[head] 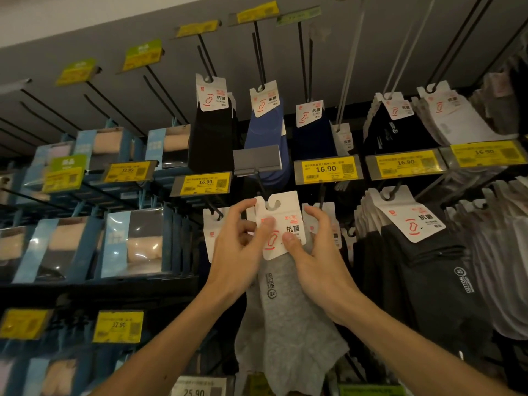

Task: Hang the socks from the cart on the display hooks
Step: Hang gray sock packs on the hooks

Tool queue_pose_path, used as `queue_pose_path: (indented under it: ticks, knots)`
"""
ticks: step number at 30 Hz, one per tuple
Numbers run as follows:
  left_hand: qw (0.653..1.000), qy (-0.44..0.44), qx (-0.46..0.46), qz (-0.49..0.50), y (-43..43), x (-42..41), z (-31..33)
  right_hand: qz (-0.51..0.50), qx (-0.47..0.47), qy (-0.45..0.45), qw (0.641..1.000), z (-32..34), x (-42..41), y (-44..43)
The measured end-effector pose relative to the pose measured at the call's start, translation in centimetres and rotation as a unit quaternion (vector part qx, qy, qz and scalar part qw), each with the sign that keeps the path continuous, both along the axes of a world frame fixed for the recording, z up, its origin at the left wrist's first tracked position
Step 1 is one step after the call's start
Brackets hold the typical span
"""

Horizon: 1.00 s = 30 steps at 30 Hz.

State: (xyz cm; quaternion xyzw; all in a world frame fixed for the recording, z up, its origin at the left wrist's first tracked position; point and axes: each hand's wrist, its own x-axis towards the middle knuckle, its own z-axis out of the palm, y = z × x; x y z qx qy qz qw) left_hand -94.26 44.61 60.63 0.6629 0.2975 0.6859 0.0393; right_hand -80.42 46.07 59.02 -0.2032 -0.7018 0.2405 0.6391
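Observation:
A pack of light grey socks with a white card header is held up in front of the display wall. My left hand pinches the header's left side, thumb on its front. My right hand grips its right side, thumb on the card's lower front. The header's hanging slot sits just below a black display hook that carries a blank grey label holder. The cart is out of view.
Black, blue and navy sock packs hang on the hooks above. Dark grey socks hang to the right. Blue boxed items fill the left shelves. Yellow price tags jut out between rows.

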Motion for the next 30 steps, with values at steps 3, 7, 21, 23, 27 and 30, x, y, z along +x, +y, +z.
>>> queue_pose_path:
  ticks: [3,7,21,23,27,30]
  knots:
    - [0.999,0.003,0.028,0.042,0.2,-0.5,0.2,-0.021,0.024,-0.013,0.999,0.6,-1.6,0.3]
    - [0.996,0.004,0.039,0.077,0.4,-0.9,1.1,-0.039,0.026,-0.01,0.999,1.7,-2.8,0.9]
    - [0.996,-0.004,0.027,0.082,0.7,-1.0,2.5,-0.077,-0.002,-0.033,0.996,3.7,-2.7,0.8]
    - [0.996,-0.015,0.022,0.084,0.7,-1.2,2.6,-0.082,0.001,-0.054,0.995,4.1,-2.6,0.7]
    - [0.996,-0.019,-0.013,0.083,1.1,-2.0,1.5,-0.086,0.004,-0.093,0.992,3.2,-2.4,0.7]
    - [0.996,-0.001,-0.009,0.089,1.5,-2.3,0.6,-0.118,0.021,-0.125,0.985,2.2,-2.1,1.1]
